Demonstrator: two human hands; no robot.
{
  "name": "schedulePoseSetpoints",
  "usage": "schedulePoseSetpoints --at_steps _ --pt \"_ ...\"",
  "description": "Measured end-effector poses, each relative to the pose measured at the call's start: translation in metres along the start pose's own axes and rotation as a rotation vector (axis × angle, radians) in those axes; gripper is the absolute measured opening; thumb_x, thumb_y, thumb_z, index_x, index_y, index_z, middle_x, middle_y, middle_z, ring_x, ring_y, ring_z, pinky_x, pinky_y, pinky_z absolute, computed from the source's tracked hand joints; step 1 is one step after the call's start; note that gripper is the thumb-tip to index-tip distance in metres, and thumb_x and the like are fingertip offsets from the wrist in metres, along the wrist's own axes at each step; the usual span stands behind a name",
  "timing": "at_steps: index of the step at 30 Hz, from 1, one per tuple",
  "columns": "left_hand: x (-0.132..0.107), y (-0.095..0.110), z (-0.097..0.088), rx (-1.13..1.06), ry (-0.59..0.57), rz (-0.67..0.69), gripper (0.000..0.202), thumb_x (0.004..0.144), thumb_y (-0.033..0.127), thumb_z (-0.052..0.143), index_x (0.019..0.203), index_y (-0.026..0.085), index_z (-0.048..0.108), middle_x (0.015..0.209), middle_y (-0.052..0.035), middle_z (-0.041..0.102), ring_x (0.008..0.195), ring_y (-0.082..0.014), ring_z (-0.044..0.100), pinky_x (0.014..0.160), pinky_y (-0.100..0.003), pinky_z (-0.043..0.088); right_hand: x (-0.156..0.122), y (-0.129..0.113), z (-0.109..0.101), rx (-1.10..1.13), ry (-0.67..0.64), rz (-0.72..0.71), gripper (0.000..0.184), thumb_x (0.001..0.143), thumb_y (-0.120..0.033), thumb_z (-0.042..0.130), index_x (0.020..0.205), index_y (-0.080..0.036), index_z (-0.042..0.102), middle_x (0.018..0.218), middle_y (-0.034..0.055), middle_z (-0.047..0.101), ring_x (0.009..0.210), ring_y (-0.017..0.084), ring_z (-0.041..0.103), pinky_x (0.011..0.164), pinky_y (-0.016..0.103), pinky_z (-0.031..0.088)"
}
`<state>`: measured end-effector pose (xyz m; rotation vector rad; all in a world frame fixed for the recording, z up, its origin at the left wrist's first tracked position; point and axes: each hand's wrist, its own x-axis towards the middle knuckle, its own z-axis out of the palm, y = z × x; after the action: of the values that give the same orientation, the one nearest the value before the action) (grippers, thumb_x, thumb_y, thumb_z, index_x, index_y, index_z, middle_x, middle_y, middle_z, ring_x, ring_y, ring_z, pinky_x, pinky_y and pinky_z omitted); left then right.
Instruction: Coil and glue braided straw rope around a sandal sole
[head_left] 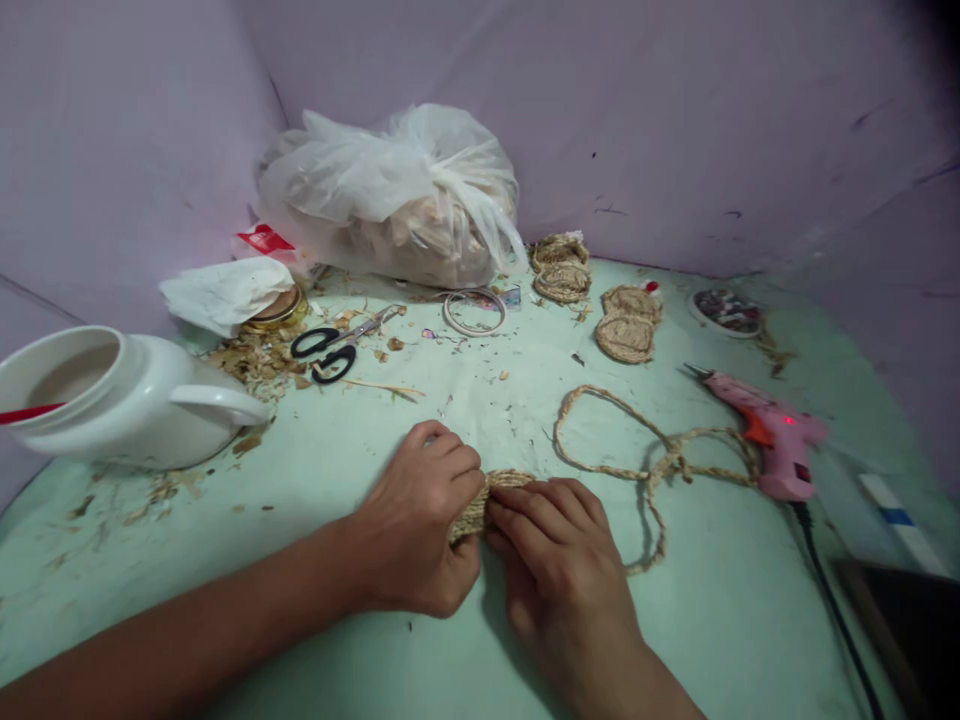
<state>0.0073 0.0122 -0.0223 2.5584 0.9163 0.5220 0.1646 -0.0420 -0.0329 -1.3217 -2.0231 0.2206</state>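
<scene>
A coiled piece of braided straw rope [472, 515] is gripped between both hands, just above the table. My left hand [427, 515] has its fingers curled round the piece's left side, thumb below. On its right side, my right hand [559, 550] presses with bent fingers; the fingertips partly hide the coil. A loose length of braided rope [652, 520] loops over the table beyond my right hand. Near the rope's far end stands a pink glue gun [776, 435] with an orange trigger and a lit red light.
On the pale green table [315, 600] a white jug [150, 390] lies at left, beside scissors [330, 345] and straw scraps. A stuffed plastic bag [405, 200], a tape ring [475, 312], woven straw pieces [628, 322] and a small dish [726, 310] stand farther back. A black cord [832, 600] runs down right.
</scene>
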Motion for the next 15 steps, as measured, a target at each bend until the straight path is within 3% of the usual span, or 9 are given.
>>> schedulePoseSetpoints --at_steps 7,15 --pt "0.000 0.002 -0.005 -0.003 -0.032 -0.046 0.013 0.060 0.018 0.054 0.073 0.017 0.055 0.072 -0.0035 0.054 0.073 -0.0190 0.049 0.090 -0.045 0.036 -0.002 -0.009 0.003 -0.069 0.049 0.059 0.020 0.080 -0.008 0.049 0.085 -0.017 0.066 0.086 0.0055 0.072 0.080 0.021 0.061 0.090 0.041 0.035" --pt "0.000 0.000 -0.003 -0.030 -0.017 -0.044 0.010 0.057 0.017 0.053 0.067 0.018 0.053 0.071 -0.0037 0.054 0.072 -0.0186 0.048 0.084 -0.043 0.037 -0.007 0.000 0.003 -0.057 0.037 -0.101 0.029 0.078 -0.002 0.045 0.087 -0.020 0.066 0.084 0.0015 0.072 0.076 0.017 0.060 0.090 0.039 0.034"
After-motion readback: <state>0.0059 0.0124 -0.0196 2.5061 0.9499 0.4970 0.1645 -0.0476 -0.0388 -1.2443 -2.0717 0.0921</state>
